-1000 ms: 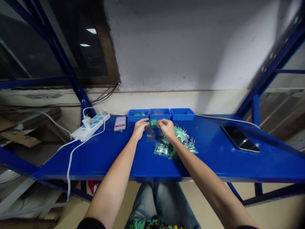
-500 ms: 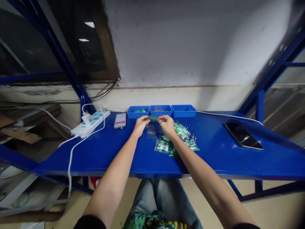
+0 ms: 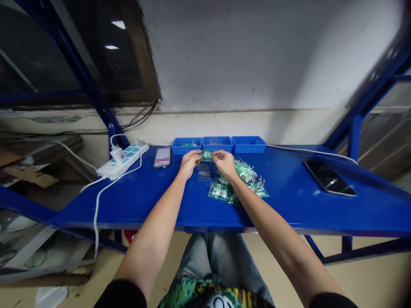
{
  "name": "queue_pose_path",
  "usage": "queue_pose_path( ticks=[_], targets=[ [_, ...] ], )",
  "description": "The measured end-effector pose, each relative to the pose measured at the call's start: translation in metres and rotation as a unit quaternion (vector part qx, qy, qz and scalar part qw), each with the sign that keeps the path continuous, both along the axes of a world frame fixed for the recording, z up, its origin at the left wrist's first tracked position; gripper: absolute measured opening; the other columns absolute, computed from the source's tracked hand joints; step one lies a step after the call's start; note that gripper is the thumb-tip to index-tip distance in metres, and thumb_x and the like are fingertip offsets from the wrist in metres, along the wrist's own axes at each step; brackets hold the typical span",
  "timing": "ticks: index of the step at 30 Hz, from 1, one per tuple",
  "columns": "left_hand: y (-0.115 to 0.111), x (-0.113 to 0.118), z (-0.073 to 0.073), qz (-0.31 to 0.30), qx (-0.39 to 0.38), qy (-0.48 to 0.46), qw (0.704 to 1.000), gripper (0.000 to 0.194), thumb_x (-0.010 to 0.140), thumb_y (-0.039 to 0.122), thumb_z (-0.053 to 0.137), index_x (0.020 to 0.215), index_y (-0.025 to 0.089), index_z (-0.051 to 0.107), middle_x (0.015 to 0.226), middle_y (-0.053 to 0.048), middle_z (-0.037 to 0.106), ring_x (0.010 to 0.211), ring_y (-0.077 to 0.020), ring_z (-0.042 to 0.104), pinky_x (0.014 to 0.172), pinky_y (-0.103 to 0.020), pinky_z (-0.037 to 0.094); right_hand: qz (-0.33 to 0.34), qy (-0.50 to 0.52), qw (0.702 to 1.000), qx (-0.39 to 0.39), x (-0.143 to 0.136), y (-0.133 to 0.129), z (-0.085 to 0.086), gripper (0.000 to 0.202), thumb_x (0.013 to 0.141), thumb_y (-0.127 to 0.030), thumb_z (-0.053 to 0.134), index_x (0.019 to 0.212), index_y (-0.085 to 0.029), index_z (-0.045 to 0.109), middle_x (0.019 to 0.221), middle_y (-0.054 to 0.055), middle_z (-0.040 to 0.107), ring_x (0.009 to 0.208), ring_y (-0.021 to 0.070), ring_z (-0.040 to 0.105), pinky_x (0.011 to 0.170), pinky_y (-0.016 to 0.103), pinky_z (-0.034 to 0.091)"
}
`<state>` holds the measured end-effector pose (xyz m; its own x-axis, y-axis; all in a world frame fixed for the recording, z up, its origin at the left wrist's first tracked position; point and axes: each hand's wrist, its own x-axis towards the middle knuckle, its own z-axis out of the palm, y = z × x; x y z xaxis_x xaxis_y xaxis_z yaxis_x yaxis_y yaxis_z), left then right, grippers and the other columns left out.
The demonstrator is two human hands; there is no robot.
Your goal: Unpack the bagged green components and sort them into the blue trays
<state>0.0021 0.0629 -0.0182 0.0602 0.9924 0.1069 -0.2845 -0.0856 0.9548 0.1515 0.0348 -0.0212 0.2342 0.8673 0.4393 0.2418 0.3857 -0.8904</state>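
Between my two hands is a small green plastic packet (image 3: 207,155) with pale pieces in it. My left hand (image 3: 190,163) pinches its left end, and my right hand (image 3: 225,162) pinches its right end. Just below, a small clear bag (image 3: 204,176) with something brownish inside lies on the blue table (image 3: 154,196). Under and beside my right wrist is a heap of similar green packets (image 3: 245,173), with silvery pieces showing. My right forearm covers part of this heap.
Three blue bins stand along the wall: the left bin (image 3: 180,149) holds green packets, the middle bin (image 3: 217,149) clear bags, beside the right bin (image 3: 248,149). A white power strip (image 3: 123,161) with cables and a card-like item (image 3: 162,157) lie left. A black phone (image 3: 329,177) lies right.
The packet between my hands has tilted, so its face with the pale pieces now shows more. Both hands still grip its ends. The whole view has shifted slightly.
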Motion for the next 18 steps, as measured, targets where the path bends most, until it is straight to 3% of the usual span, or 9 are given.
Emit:
queue_pose_path(
  ticks=[3, 5, 11, 18],
  targets=[
    [0.0, 0.0, -0.001, 0.003, -0.003, -0.004, 1.0, 0.045, 0.055, 0.01, 0.069, 0.099, 0.016, 0.064, 0.065, 0.003, 0.062, 0.054, -0.0073, 0.052, 0.056, -0.021, 0.038, -0.006, -0.002, 1.0, 0.0, 0.001, 0.005, -0.003, 0.038, 0.065, -0.024, 0.058, 0.102, -0.015, 0.062, 0.068, 0.0, 0.066, 0.06, 0.0156, 0.061, 0.06, 0.026, 0.048],
    [0.001, 0.0, -0.002, 0.005, -0.007, -0.004, 1.0, 0.043, 0.056, 0.01, 0.069, 0.099, 0.015, 0.064, 0.066, 0.002, 0.062, 0.054, -0.0069, 0.051, 0.056, -0.021, 0.037, -0.008, -0.008, 1.0, -0.01, 0.001, 0.008, -0.005, 0.044, 0.065, -0.025, 0.059, 0.107, -0.015, 0.059, 0.068, 0.0, 0.066, 0.06, 0.0156, 0.062, 0.061, 0.027, 0.049],
    [0.005, 0.003, -0.004, 0.011, 0.002, 0.004, 1.0, 0.019, 0.057, 0.011, 0.07, 0.075, 0.014, 0.065, 0.065, 0.001, 0.061, 0.056, -0.0081, 0.052, 0.057, -0.021, 0.038, -0.011, -0.021, 1.0, -0.015, 0.002, 0.008, -0.004, 0.019, 0.065, -0.028, 0.057, 0.077, -0.015, 0.065, 0.065, 0.003, 0.066, 0.06, 0.017, 0.06, 0.061, 0.028, 0.048],
    [0.001, 0.0, -0.004, 0.0, 0.03, 0.022, 0.999, 0.021, 0.056, 0.02, 0.075, 0.074, 0.015, 0.066, 0.061, 0.003, 0.059, 0.049, -0.0061, 0.047, 0.049, -0.019, 0.033, -0.068, -0.029, 0.997, 0.028, 0.0, -0.002, 0.003, 0.02, 0.066, -0.031, 0.057, 0.074, -0.016, 0.067, 0.068, 0.002, 0.063, 0.062, 0.0165, 0.055, 0.066, 0.03, 0.046]
  ],
)
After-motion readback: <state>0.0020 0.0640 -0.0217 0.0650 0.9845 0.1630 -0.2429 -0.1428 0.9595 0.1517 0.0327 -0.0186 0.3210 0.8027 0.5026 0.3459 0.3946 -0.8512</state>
